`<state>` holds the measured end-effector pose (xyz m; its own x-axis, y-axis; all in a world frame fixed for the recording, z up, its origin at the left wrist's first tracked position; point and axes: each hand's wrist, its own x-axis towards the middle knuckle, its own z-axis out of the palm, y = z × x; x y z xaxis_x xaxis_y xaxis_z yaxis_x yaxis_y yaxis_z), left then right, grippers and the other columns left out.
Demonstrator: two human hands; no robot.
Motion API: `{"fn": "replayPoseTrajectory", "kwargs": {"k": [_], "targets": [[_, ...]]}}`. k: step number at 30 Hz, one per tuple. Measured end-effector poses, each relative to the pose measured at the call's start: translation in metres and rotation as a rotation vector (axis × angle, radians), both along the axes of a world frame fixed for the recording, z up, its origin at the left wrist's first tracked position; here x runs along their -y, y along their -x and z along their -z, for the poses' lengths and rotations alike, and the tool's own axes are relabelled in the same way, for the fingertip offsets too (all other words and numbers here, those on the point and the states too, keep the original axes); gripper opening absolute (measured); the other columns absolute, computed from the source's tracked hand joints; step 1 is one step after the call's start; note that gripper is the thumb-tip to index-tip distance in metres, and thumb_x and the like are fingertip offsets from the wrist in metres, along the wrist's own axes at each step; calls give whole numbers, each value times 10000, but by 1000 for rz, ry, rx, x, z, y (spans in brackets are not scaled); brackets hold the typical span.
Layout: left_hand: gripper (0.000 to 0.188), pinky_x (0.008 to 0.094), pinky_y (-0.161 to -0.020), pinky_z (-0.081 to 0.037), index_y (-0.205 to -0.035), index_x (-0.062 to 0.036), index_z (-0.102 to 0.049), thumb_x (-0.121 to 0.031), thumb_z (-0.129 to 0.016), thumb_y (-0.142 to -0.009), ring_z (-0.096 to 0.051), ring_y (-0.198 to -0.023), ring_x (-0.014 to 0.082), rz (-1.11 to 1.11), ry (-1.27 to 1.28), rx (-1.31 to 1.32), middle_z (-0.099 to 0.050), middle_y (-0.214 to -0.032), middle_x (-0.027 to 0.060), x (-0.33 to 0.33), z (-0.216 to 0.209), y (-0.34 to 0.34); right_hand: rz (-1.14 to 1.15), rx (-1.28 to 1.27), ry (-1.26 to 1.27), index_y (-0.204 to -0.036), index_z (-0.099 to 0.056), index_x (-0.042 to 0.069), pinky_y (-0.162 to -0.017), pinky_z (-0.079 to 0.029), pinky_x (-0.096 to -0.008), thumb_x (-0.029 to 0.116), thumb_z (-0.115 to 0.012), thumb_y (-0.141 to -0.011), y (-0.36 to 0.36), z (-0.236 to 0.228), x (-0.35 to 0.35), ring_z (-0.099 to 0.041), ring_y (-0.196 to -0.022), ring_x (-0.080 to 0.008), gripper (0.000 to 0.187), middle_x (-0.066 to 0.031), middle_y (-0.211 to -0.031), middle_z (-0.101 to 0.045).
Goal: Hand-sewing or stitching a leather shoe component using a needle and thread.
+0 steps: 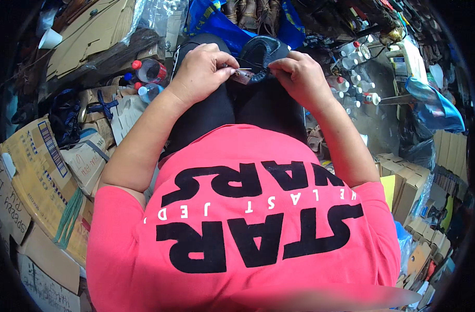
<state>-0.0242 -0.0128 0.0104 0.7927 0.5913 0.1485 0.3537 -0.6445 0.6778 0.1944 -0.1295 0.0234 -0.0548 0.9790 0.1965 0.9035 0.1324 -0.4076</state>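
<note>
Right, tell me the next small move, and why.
Probably ease the thin needle-like piece toward the dark shoe: it juts from the pinch of the left hand, pointing that way, and the right hand is at the shoe's right side, where it could steady the edge.

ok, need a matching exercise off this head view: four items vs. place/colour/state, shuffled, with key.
1. left hand
2. right hand
3. shoe
4. cup

A. fingertips at the shoe's right side
B. dark-rimmed, between both hands
C. white, upper left, beside flat cardboard
D. pinching a thin, pale tool

Pairs: 1-D, 2-A, 3-B, 4-C
</note>
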Motion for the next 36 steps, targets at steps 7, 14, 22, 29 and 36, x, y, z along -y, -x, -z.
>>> {"fn": "replayPoseTrajectory", "kwargs": {"k": [7,14,22,29,36], "targets": [[155,359,-690,-435,-874,-116,-715,-109,-679,-723,-537,-783,253,-26,-227,-40,-538,-740,70,5,11,-14,45,74,-92,-1039,-682,119,-775,-430,-386,115,-670,-778,16,12,26,-541,-736,-287,261,-77,-737,-542],[138,348,-697,-433,-889,-155,-725,-129,-677,-761,-529,-783,241,-3,-75,151,-521,-721,60,-2,19,-24,149,-414,241,-1049,-693,137,-757,-455,-286,69,-648,-815,-4,9,19,-572,-800,-177,248,-60,-791,-547],[170,334,-687,-426,-882,-195,-738,-103,-704,-742,-505,-732,204,42,-156,131,-498,-702,38,-9,27,-27,31,-611,385,-1055,-687,91,-784,-406,-206,-25,-563,-857,-31,18,-2,-476,-828,-92,261,6,-887,-464],[156,325,-675,-413,-877,-198,-739,-116,-696,-752,-503,-712,197,57,-149,136,-486,-676,31,-9,29,-29,0,-707,469,-1051,-683,79,-839,-412,-211,-24,-540,-878,-38,24,-7,-510,-920,-92,247,4,-925,-488],[130,330,-691,-391,-883,-209,-737,-165,-682,-774,-519,-740,196,72,-136,113,-502,-678,18,-9,31,-32,8,-724,456,-1040,-711,112,-836,-433,-243,-4,-602,-837,-39,22,-9,-537,-892,-123,258,-16,-875,-591]]}}
